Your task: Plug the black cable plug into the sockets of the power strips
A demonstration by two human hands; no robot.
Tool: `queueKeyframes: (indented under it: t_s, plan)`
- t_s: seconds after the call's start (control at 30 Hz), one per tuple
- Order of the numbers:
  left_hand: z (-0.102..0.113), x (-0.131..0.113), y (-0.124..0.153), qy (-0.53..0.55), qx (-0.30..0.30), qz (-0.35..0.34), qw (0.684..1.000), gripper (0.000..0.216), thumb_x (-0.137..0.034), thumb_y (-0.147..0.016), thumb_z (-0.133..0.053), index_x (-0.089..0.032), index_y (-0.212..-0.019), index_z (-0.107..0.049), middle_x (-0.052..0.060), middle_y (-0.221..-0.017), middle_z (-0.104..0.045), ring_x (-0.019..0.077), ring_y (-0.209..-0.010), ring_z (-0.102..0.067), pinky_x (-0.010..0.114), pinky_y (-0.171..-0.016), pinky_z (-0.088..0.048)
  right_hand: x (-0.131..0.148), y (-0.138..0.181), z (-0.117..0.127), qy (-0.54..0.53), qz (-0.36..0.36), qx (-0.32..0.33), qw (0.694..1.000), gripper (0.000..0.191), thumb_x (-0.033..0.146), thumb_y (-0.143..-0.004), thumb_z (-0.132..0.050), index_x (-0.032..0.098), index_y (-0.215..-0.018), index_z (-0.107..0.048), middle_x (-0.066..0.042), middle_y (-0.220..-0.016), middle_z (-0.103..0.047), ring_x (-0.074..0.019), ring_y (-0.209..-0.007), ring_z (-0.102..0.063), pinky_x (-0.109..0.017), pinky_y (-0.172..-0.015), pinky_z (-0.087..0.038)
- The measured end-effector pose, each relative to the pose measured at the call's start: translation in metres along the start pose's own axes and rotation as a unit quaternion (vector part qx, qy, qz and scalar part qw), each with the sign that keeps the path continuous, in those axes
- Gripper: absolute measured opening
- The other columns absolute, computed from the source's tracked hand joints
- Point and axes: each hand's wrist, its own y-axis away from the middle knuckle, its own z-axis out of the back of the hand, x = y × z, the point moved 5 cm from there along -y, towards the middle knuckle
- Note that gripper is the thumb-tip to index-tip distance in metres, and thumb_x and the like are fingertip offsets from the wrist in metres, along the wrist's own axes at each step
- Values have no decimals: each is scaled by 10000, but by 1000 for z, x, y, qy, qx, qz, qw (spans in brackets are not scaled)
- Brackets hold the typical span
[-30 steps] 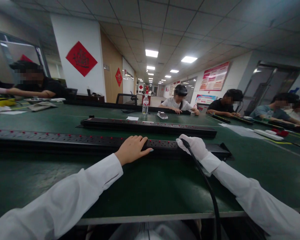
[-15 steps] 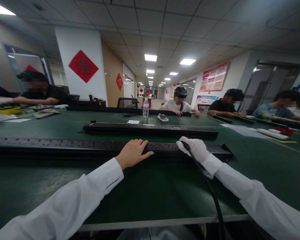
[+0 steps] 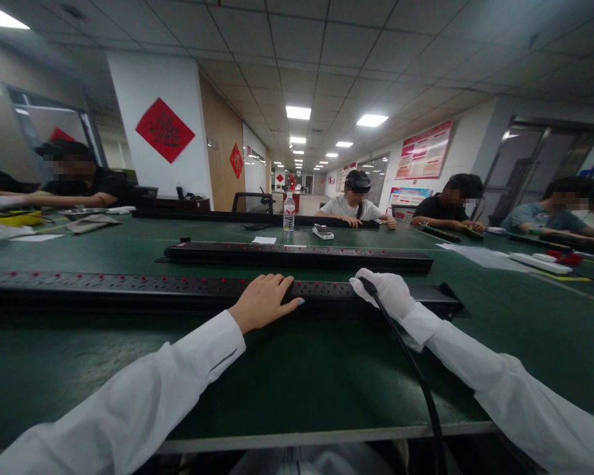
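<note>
A long black power strip [image 3: 129, 288] with red switches lies across the green table [image 3: 297, 376] in front of me. My left hand [image 3: 263, 301] is bare and rests flat on the strip's top, fingers stretched out. My right hand [image 3: 383, 291] wears a white glove and is closed round the end of a black cable [image 3: 410, 363] at the strip, near its right end. The cable runs from the glove back over the table's near edge. What lies under the glove's fingers is hidden.
A second black power strip [image 3: 297, 255] lies parallel behind the first. Further back stand a water bottle [image 3: 288, 212] and a small device [image 3: 322, 231]. Several people sit along the far and side edges with more strips. White papers [image 3: 480, 256] lie at right.
Both hands stay where they were on the strip. Only the view has tilted slightly, so everything sits a little lower in the picture than a second ago.
</note>
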Motion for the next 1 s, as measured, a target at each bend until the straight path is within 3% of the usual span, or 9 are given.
queueKeyframes:
  t_s: [1.0]
  plan:
    - [1, 0, 0, -1, -6, -2, 1000, 610, -617, -831, -244, -168, -1171, -480, 104, -1003, -599, 231, -920, -560, 343, -796, -403, -2, 0, -1, -12, -4, 5, 1000, 388, 490, -846, -305, 239, -763, -590, 6, -529, -582, -105, -490, -529, -207, -484, -233]
